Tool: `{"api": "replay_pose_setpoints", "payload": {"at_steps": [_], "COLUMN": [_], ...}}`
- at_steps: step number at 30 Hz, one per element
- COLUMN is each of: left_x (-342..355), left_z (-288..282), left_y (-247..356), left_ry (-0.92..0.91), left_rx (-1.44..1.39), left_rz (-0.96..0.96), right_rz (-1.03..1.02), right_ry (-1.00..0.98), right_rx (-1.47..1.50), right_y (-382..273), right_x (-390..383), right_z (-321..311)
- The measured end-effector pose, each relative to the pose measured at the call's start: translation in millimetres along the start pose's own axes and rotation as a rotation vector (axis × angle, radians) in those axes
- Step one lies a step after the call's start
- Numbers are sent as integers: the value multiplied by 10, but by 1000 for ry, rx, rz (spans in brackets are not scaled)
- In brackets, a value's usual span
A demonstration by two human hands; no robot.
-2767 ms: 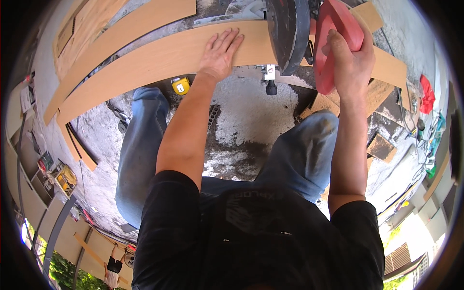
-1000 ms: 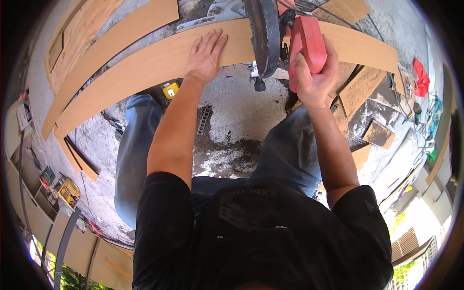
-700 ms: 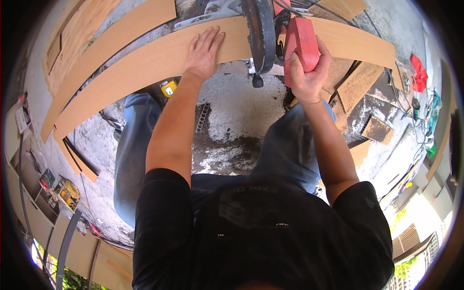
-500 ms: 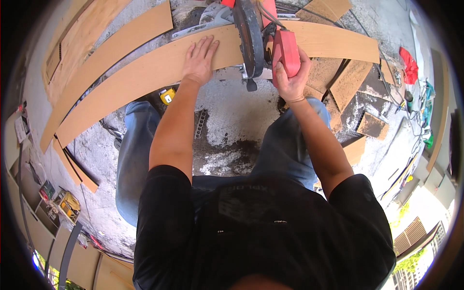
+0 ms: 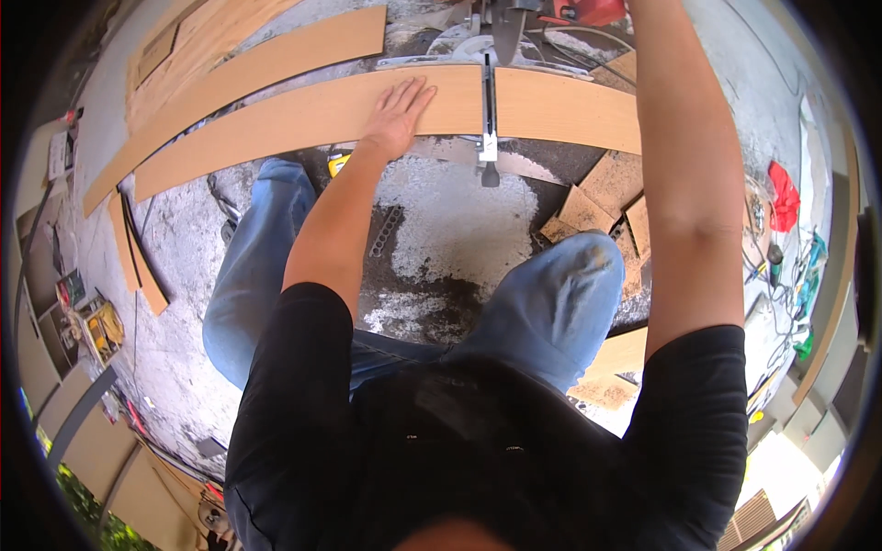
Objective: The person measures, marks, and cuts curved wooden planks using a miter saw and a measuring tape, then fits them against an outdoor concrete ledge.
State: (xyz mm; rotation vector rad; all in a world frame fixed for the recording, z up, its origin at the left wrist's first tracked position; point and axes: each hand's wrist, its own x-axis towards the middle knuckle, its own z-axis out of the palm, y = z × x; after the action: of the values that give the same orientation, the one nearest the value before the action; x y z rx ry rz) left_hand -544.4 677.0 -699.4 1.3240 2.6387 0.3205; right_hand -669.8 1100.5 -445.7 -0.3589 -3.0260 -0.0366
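My left hand (image 5: 399,118) lies flat, fingers spread, on a long light-brown wooden board (image 5: 303,118). Just right of it, a narrow gap over the saw's metal slot (image 5: 489,101) separates this board from another board piece (image 5: 565,107). Behind the boards stands a miter saw, its blade section (image 5: 508,32) raised above them and its red handle housing (image 5: 588,10) at the upper edge. My right forearm (image 5: 691,174) stretches up past the right board piece to beside that housing. The right hand is almost wholly cut off by the picture's edge, its fingers hidden.
Another long board (image 5: 248,87) lies behind at left. Dusty offcuts (image 5: 611,188) are piled near my right knee. A yellow tape measure (image 5: 338,164) sits beneath the left board, partly covered. Cables and a red bag (image 5: 783,197) lie at right.
My right arm has moved up and away, and the saw head has risen off the board. A gap now shows in the board where the blade was. My left hand stays pressed on it.
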Motion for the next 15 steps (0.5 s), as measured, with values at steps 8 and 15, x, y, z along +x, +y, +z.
{"api": "replay_pose_setpoints", "payload": {"at_steps": [8,15], "left_x": [-1084,-2644], "left_z": [-1267,-3109], "left_y": [-702,-26], "left_ry": [-512,108], "left_rx": [86,-60], "left_rz": [-366,-548], "right_rz": [137,-71], "right_ry": [-12,48], "right_rx": [296,-66], "right_y": [-562,332], "right_x": [282,1170], "right_z": [-43,112]}}
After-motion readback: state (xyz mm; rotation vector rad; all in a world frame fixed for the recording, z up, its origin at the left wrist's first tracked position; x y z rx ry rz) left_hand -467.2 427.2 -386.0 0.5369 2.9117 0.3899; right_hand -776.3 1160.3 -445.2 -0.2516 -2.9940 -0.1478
